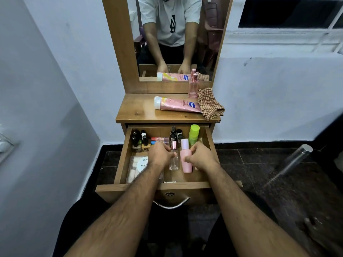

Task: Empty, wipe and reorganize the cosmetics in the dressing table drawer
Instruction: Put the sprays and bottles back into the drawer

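Observation:
The wooden drawer (122,164) of the dressing table stands pulled out, with cosmetics inside. My left hand (160,154) grips a small clear bottle with a pink cap (174,160) near the drawer's middle. My right hand (201,156) holds a pink bottle with a lilac cap (185,162) just to its right. Dark nail polish bottles (139,140) stand at the back left, a green-capped bottle (194,134) at the back right, and a clear nail-kit box (137,167) lies at the front left, partly under my left forearm.
On the table top (137,110) lie a pink tube (178,104), a tall pink perfume bottle (193,86) and a checked brown cloth (210,104). A mirror (174,34) rises behind. A white wall stands on the left; dark floor and a metal bottle (295,158) are on the right.

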A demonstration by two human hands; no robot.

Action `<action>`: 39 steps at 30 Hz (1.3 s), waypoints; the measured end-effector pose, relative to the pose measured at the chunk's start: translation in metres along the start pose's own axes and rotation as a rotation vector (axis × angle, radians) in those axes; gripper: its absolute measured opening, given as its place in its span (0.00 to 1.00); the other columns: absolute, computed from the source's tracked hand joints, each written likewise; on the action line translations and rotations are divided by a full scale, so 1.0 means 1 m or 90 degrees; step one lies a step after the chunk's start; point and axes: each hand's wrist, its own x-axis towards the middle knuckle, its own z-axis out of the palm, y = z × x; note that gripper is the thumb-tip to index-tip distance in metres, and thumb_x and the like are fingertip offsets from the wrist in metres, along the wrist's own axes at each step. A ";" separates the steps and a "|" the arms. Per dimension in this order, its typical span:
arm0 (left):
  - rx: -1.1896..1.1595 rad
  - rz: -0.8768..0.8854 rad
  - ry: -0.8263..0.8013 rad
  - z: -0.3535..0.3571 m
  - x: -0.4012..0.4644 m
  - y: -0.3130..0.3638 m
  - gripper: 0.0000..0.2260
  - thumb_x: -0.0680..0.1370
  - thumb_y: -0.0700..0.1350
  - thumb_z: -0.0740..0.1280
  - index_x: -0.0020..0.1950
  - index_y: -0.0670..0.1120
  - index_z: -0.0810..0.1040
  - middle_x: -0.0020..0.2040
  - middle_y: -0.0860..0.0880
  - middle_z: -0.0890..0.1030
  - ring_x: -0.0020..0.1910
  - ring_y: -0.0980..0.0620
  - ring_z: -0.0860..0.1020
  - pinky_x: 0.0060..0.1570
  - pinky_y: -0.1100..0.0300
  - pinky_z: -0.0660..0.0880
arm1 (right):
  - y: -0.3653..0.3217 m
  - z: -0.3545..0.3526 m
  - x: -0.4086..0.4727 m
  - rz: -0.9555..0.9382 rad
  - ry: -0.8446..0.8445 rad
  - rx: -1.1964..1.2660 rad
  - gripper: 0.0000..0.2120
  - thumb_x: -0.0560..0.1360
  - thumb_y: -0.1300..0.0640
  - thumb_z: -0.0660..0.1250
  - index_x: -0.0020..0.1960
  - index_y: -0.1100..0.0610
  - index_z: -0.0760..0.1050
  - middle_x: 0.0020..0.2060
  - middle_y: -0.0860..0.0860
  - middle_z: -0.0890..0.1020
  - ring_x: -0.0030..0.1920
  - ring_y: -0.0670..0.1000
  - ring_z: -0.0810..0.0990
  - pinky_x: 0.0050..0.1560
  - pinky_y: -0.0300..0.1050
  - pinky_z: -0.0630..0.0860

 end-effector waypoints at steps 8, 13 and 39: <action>0.100 -0.018 -0.028 0.004 0.000 0.001 0.10 0.72 0.50 0.76 0.45 0.44 0.85 0.43 0.47 0.85 0.42 0.49 0.83 0.44 0.56 0.80 | 0.001 0.006 0.003 0.043 -0.040 0.007 0.16 0.72 0.57 0.75 0.52 0.55 0.69 0.52 0.56 0.81 0.51 0.57 0.83 0.53 0.58 0.81; 0.129 -0.002 -0.021 0.006 -0.002 0.000 0.09 0.74 0.49 0.75 0.48 0.44 0.85 0.45 0.48 0.84 0.42 0.51 0.78 0.39 0.60 0.71 | 0.001 0.007 0.003 0.080 -0.047 0.026 0.15 0.73 0.57 0.74 0.54 0.56 0.71 0.50 0.55 0.80 0.49 0.56 0.83 0.50 0.57 0.82; 0.267 0.110 0.055 0.005 -0.012 0.000 0.05 0.77 0.44 0.72 0.50 0.44 0.84 0.47 0.45 0.84 0.49 0.47 0.81 0.45 0.57 0.74 | -0.002 0.011 0.000 0.069 -0.045 0.007 0.09 0.76 0.59 0.71 0.50 0.51 0.73 0.48 0.55 0.81 0.40 0.55 0.85 0.36 0.51 0.84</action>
